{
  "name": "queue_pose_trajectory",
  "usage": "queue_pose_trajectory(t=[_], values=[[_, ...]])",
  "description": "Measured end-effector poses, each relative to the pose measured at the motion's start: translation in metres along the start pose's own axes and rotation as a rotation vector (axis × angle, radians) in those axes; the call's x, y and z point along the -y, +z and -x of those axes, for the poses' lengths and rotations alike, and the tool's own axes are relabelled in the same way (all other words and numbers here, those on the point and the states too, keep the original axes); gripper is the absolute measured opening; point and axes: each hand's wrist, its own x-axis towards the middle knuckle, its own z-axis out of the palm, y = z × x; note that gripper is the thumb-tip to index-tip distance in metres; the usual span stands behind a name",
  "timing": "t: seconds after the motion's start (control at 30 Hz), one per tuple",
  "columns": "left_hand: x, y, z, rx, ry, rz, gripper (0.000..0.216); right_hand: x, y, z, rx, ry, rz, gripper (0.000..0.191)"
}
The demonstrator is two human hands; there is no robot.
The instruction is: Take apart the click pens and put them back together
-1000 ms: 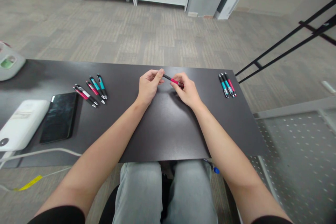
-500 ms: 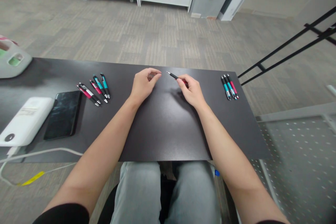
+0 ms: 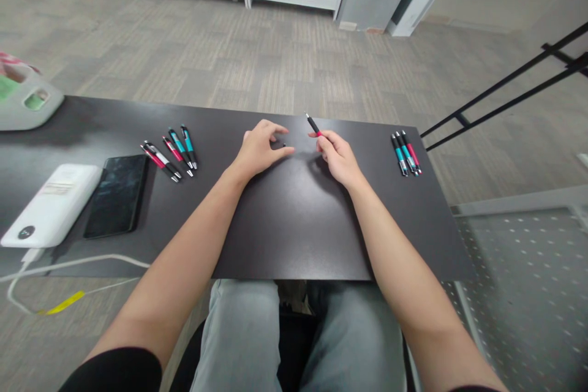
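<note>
My right hand (image 3: 339, 158) is closed on a red and black pen (image 3: 313, 125), whose dark end sticks up and away from me. To its left, my left hand (image 3: 258, 150) rests on the black table (image 3: 294, 226) with its fingers loosely spread and nothing in them. A tiny dark piece (image 3: 283, 145) lies on the table right at the left fingertips. Several red and teal pens (image 3: 169, 152) lie in a row to the left. Three more pens (image 3: 406, 153) lie side by side near the table's right edge.
A dark phone (image 3: 117, 195) and a white power bank (image 3: 52, 205) with a white cable (image 3: 68, 264) lie at the left. A grey-white device (image 3: 27, 107) sits at the far left corner. Black rails (image 3: 505, 95) and a perforated metal surface (image 3: 528, 282) flank the right side.
My hands came apart. The left hand let go of the pen's end and settled on the table; the right hand kept the pen and tilted it upward.
</note>
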Motion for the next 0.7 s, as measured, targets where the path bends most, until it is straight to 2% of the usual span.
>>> queue_pose_trajectory(t=[0.1, 0.27, 0.37, 0.43, 0.5, 0.6, 0.7], values=[[-0.015, 0.005, 0.001, -0.013, 0.044, 0.253, 0.040, 0.011, 0.008, 0.003, 0.100, 0.066, -0.193, 0.055], [-0.040, 0.013, 0.005, 0.176, -0.008, 0.668, 0.058, 0.033, 0.024, 0.016, 0.320, 0.231, -0.452, 0.057], [-0.046, 0.017, 0.007, 0.216, -0.036, 0.784, 0.059, 0.039, 0.032, 0.021, 0.350, 0.261, -0.498, 0.060], [-0.049, 0.022, 0.009, 0.178, -0.055, 0.820, 0.054, 0.038, 0.036, 0.021, 0.330, 0.251, -0.486, 0.062], [-0.051, 0.031, 0.010, 0.084, -0.063, 0.831, 0.049, 0.033, 0.037, 0.021, 0.285, 0.214, -0.431, 0.064], [-0.053, 0.045, 0.011, -0.066, -0.018, 0.864, 0.053, 0.024, 0.035, 0.019, 0.200, 0.101, -0.270, 0.064], [-0.051, 0.051, 0.011, -0.142, -0.014, 0.887, 0.060, 0.016, 0.031, 0.018, 0.098, -0.029, -0.072, 0.063]])
